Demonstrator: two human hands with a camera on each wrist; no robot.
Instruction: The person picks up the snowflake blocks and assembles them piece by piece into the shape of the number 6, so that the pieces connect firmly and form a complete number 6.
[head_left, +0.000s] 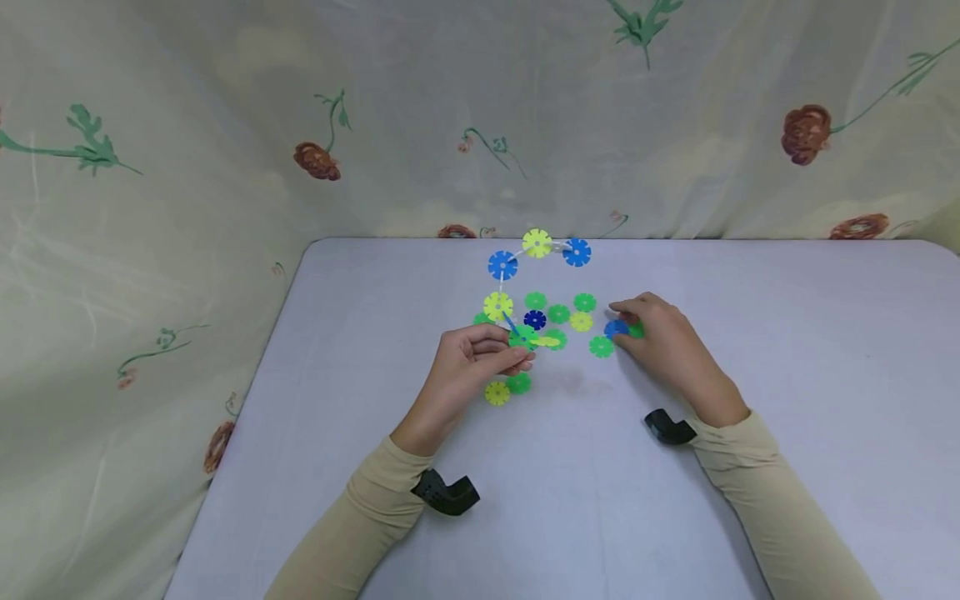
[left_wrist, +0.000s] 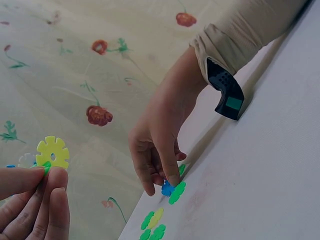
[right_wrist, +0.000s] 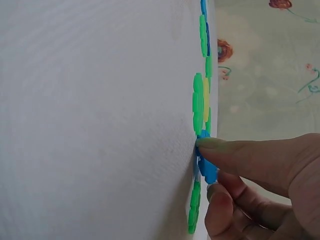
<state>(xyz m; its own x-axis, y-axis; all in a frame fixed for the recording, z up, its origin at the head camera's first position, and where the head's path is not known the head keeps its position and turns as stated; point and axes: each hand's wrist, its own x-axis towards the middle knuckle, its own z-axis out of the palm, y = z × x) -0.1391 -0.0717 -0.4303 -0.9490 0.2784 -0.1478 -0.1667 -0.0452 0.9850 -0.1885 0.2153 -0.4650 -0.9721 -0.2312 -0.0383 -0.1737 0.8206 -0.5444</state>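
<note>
Between thumb and fingers my left hand [head_left: 472,354] holds a green notched plastic disc [head_left: 521,335]. It belongs to a linked chain of yellow, blue and white discs that runs away from me, with a yellow disc [head_left: 498,306] and a blue disc [head_left: 502,265] in it. In the left wrist view a yellow disc [left_wrist: 52,152] stands upright just beyond the fingertips. My right hand [head_left: 671,350] pinches a loose blue disc [right_wrist: 209,171] at the tabletop. A green disc [right_wrist: 194,207] lies beside those fingers, partly hidden by them in the head view.
Several loose discs lie between the hands, among them a dark blue disc [head_left: 535,320], a yellow disc [head_left: 581,322] and a green disc [head_left: 602,347]. Nearer me is another yellow disc [head_left: 497,393]. A flowered curtain [head_left: 405,117] hangs behind the white table [head_left: 787,350].
</note>
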